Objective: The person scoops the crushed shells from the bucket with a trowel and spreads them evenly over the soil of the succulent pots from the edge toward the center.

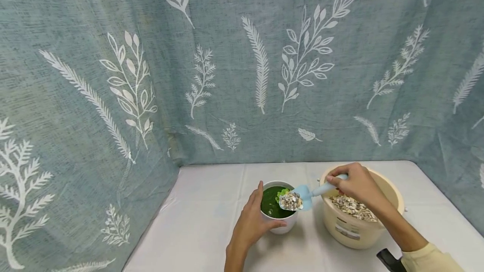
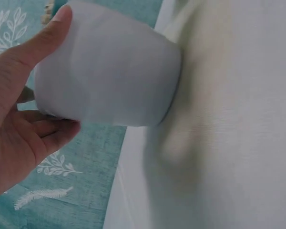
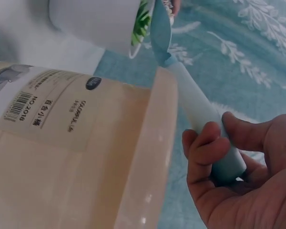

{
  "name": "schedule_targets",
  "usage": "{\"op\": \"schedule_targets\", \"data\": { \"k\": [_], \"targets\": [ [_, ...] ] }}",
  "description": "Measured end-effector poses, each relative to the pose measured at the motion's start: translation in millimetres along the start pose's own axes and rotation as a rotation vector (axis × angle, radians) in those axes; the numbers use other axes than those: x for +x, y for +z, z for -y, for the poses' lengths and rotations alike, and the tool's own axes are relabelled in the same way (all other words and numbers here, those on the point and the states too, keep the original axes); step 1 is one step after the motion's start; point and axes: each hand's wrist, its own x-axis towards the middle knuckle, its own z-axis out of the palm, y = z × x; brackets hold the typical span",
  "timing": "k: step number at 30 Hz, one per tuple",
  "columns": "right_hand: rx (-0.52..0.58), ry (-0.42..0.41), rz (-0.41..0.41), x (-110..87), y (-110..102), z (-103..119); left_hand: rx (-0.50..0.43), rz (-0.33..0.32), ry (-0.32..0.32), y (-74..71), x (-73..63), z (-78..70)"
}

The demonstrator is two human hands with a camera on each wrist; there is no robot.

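A white pot stands on the table, with a dark green surface inside and a small bright green plant near its right side. My left hand grips the pot from the left, thumb in front and fingers behind. In the left wrist view, that thumb and the fingertips press the pot's wall. My right hand holds a light blue trowel by its handle, fingers curled round it in the right wrist view. Grey and white pebbles lie in the scoop, which is over the pot's right rim.
A cream plastic bucket with a printed label stands right of the pot, partly filled with more pebbles. My right forearm passes over its rim. A white cloth covers the table; a blue-green leaf-patterned curtain hangs behind.
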Motion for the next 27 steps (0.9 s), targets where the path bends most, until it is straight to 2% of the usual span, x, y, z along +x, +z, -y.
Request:
{"op": "schedule_targets", "data": {
  "k": [5,10,15,21,27],
  "targets": [
    [-0.043,-0.027,-0.022,-1.3,7,3,0.01,0.021,0.005,-4.4,3.4,-0.3],
    [-0.124,-0.078,-0.104,-1.7,17,10,0.008,0.038,0.002,-7.4,3.5,-0.4],
    [-0.186,-0.174,-0.172,-2.7,22,17,-0.004,0.061,-0.028,-7.9,3.5,-0.5],
    [-0.227,-0.314,-0.205,-4.6,24,21,0.002,0.052,-0.057,-10.0,1.0,-0.3],
    [-0.254,-0.395,-0.25,-7.7,24,23,-0.01,0.056,-0.061,-9.2,0.8,-0.8]
  ]
}}
